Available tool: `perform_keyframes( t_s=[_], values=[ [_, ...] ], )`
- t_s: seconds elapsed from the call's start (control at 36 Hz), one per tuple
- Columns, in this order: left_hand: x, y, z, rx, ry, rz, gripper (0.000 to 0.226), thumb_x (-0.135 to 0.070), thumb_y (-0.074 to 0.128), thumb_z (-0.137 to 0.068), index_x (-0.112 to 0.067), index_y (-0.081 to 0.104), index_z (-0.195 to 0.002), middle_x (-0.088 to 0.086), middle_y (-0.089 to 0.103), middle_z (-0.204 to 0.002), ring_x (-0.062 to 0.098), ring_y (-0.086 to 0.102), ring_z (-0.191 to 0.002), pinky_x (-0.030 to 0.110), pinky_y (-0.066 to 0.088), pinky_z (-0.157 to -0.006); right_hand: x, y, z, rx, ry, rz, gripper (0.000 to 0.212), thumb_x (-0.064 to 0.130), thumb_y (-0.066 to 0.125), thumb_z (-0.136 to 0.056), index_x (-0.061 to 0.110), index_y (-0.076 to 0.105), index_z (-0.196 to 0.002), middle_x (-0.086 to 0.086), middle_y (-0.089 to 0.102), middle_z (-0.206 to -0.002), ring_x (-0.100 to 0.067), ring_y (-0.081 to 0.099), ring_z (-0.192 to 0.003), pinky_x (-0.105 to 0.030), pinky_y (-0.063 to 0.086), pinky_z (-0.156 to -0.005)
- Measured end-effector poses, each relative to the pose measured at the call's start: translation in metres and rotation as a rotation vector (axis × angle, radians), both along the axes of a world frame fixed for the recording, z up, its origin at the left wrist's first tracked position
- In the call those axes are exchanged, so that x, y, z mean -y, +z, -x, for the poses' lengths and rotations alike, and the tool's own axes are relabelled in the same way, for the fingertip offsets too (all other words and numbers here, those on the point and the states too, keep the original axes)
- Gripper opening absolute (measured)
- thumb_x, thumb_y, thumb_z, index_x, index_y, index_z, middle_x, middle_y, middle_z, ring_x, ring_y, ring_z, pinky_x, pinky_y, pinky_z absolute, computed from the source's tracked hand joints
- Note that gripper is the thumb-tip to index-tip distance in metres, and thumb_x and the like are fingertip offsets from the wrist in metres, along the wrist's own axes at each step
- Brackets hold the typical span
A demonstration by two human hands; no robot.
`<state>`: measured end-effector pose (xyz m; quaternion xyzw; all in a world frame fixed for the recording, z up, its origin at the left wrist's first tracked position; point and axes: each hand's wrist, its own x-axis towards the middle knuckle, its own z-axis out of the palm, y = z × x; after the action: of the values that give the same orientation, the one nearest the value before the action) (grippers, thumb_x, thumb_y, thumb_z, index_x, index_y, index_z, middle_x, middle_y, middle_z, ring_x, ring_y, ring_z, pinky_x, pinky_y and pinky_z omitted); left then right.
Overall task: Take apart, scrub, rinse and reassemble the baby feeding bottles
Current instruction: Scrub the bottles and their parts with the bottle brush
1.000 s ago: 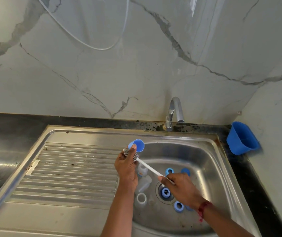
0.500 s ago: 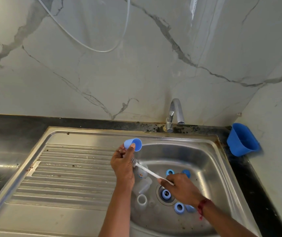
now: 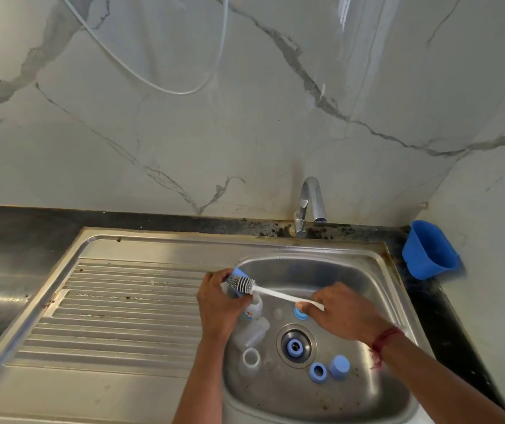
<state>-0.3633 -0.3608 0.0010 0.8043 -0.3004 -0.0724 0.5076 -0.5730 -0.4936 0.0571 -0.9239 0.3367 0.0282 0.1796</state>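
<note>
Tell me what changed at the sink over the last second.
The left hand turned the blue cap so its opening no longer faces the camera. The bottle brush head now lies across it. The right hand shifted right and back, levelling the brush. Both grips held; bottles and rings in the basin stayed put.

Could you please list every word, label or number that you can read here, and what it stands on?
None can be read.
The bottle beside the left hand bears a small coloured print, too blurred to read.
The cap, brush and tap show no lettering.
</note>
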Motion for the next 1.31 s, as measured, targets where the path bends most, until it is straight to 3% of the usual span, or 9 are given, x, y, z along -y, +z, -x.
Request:
perform_keyframes(
  t_s=[0.17, 0.47, 0.58, 0.75, 0.86, 0.94, 1.03, 1.17, 1.31],
  values=[
    [0.001, -0.004, 0.005, -0.053, -0.029, -0.081, 0.051, -0.025, 0.094, -0.053, -0.021, 0.072, -0.099, -0.007, 0.059, -0.090, 0.013, 0.057, -0.083, 0.008, 0.034, -0.069, -0.008, -0.002, -0.002, -0.052, 0.007, 0.105, 0.053, 0.067, 0.033, -0.095, 0.026, 0.063, -0.082, 0.009, 0.056, -0.070, -0.010, 0.058, -0.070, -0.029, 0.052, -0.064],
    [-0.006, -0.004, 0.003, -0.053, -0.057, -0.065, 0.055, -0.019, 0.096, -0.053, -0.014, 0.072, -0.102, -0.007, 0.063, -0.092, 0.010, 0.059, -0.082, -0.003, 0.036, -0.070, -0.005, -0.012, 0.018, -0.039, -0.018, 0.085, 0.050, 0.064, 0.037, -0.097, 0.029, 0.043, -0.061, 0.010, 0.047, -0.059, -0.004, 0.045, -0.054, -0.017, 0.032, -0.050],
    [0.000, 0.002, 0.015, -0.074, -0.113, -0.022, 0.055, -0.024, 0.097, -0.053, -0.023, 0.068, -0.100, -0.013, 0.064, -0.089, 0.002, 0.060, -0.080, -0.003, 0.038, -0.070, -0.007, -0.009, 0.011, 0.001, -0.067, 0.073, 0.047, 0.061, 0.038, -0.098, 0.026, 0.055, -0.071, 0.010, 0.053, -0.065, -0.009, 0.055, -0.067, -0.025, 0.043, -0.059],
    [0.001, 0.005, 0.011, -0.184, -0.037, 0.035, 0.098, -0.023, 0.097, -0.056, -0.010, 0.050, -0.141, 0.006, 0.068, -0.109, 0.014, 0.061, -0.097, -0.006, 0.035, -0.074, -0.006, -0.017, 0.006, 0.085, -0.127, -0.021, 0.052, 0.061, 0.044, -0.096, 0.023, 0.057, -0.063, 0.004, 0.058, -0.063, -0.011, 0.054, -0.060, -0.030, 0.045, -0.060],
    [-0.008, 0.006, -0.002, -0.177, 0.029, 0.075, 0.100, -0.024, 0.098, -0.054, -0.011, 0.051, -0.141, 0.005, 0.071, -0.106, 0.018, 0.066, -0.097, 0.009, 0.043, -0.083, -0.006, -0.022, 0.013, 0.114, -0.132, -0.079, 0.060, 0.066, 0.044, -0.093, 0.015, 0.058, -0.064, 0.000, 0.058, -0.061, -0.010, 0.049, -0.054, -0.030, 0.045, -0.057],
    [-0.011, 0.011, 0.005, -0.186, -0.027, 0.094, 0.095, -0.020, 0.097, -0.055, -0.015, 0.052, -0.139, -0.006, 0.068, -0.098, 0.003, 0.063, -0.089, 0.007, 0.047, -0.083, -0.008, -0.020, 0.010, 0.129, -0.148, -0.098, 0.061, 0.064, 0.045, -0.093, 0.013, 0.058, -0.063, 0.001, 0.054, -0.057, -0.009, 0.046, -0.051, -0.031, 0.045, -0.055],
    [-0.010, 0.013, 0.015, -0.248, -0.091, 0.123, 0.095, -0.017, 0.097, -0.056, -0.019, 0.052, -0.139, -0.015, 0.067, -0.096, -0.007, 0.063, -0.091, 0.021, 0.054, -0.090, -0.014, -0.016, 0.003, 0.187, -0.184, -0.139, 0.060, 0.060, 0.049, -0.094, 0.016, 0.049, -0.053, 0.002, 0.047, -0.050, -0.008, 0.040, -0.047, -0.029, 0.041, -0.053],
    [-0.015, 0.016, 0.022, -0.325, -0.063, 0.233, 0.095, -0.015, 0.097, -0.056, -0.019, 0.052, -0.139, -0.006, 0.070, -0.099, 0.008, 0.067, -0.095, 0.031, 0.056, -0.088, -0.026, -0.022, 0.011, 0.290, -0.210, -0.183, 0.062, 0.048, 0.057, -0.095, 0.019, 0.030, -0.048, 0.005, 0.030, -0.043, -0.011, 0.031, -0.044, -0.022, 0.025, -0.050],
    [-0.029, 0.011, 0.025, -0.447, 0.100, 0.391, 0.097, -0.028, 0.098, -0.045, -0.020, 0.057, -0.133, -0.004, 0.071, -0.095, 0.012, 0.067, -0.088, 0.033, 0.056, -0.085, -0.043, -0.034, 0.033, 0.276, -0.267, -0.297, 0.060, 0.047, 0.058, -0.094, 0.019, 0.028, -0.050, 0.008, 0.027, -0.040, -0.010, 0.029, -0.042, -0.019, 0.028, -0.047]
  ],
)
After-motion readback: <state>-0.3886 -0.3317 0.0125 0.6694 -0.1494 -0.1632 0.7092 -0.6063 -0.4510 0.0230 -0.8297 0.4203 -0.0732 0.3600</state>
